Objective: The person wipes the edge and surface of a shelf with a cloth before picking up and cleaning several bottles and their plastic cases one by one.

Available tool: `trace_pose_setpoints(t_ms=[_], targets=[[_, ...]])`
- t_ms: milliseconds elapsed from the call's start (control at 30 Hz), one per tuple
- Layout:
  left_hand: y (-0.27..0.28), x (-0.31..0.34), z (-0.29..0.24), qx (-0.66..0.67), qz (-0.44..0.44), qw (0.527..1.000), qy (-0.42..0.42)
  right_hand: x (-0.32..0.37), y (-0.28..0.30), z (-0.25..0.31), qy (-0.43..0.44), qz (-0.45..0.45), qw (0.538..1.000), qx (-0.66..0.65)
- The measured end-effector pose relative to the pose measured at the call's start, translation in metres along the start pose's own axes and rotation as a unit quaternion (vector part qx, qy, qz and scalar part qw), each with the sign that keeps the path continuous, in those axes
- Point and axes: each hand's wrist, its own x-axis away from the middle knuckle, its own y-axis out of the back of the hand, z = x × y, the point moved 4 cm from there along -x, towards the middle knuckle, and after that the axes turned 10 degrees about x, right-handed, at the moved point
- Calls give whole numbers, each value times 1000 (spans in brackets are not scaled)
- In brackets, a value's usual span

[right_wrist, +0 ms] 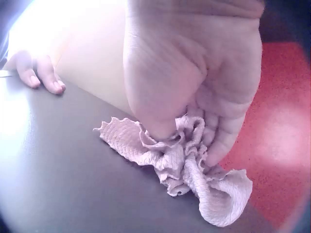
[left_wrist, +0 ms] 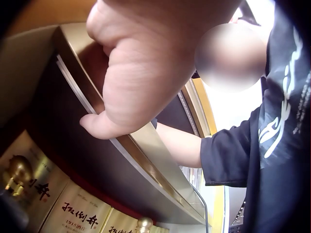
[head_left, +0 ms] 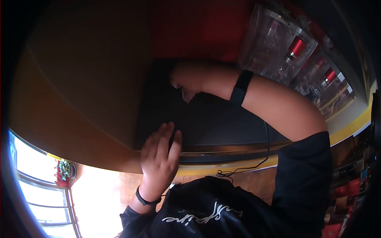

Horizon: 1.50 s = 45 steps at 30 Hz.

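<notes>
A crumpled pale pinkish cloth (right_wrist: 170, 158) with a ruffled edge is bunched under my right hand (right_wrist: 194, 73), held between thumb and curled fingers against the dark shelf top (right_wrist: 97, 170). In the head view, the right hand (head_left: 188, 79) reaches to the back left of the shelf, and a bit of the cloth (head_left: 188, 96) shows below it. My left hand (head_left: 160, 152) rests at the shelf's front edge with its fingers straight on top. In the left wrist view, the left hand's thumb (left_wrist: 104, 125) lies over the front edge, by a light strip under it.
Clear packages with red-capped bottles (head_left: 295, 47) stand at the right end of the shelf. Gold boxes (left_wrist: 73, 213) with dark lettering sit on the level below. A brown panel (head_left: 91, 79) closes the left side, a red wall (head_left: 194, 31) the back. A thin black cable (head_left: 268, 146) hangs over the front edge.
</notes>
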Motion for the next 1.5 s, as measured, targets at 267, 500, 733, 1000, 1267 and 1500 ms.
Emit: trace_pose_setpoints(t_ms=[267, 500, 733, 1000, 1267, 1500], targets=[[0, 1, 0, 5, 2, 1000, 2, 18, 7, 31, 27, 36, 997, 70], [-3, 1, -1, -1, 8, 1000, 0, 22, -18, 21, -2, 27, 999, -25], [-3, 3, 0, -7, 13, 1000, 1, 90, -14, 39, 109, -119, 983, -90], [-3, 7, 9, -2, 12, 1000, 1, 173, -5, 64, -14, -119, 993, -17], [-6, 6, 7, -28, -22, 999, 9, 231, -26, 74, -230, -89, 969, -20], [-5, 0, 5, 12, -3, 1000, 24, 251, -34, 84, -272, -143, 949, -71]])
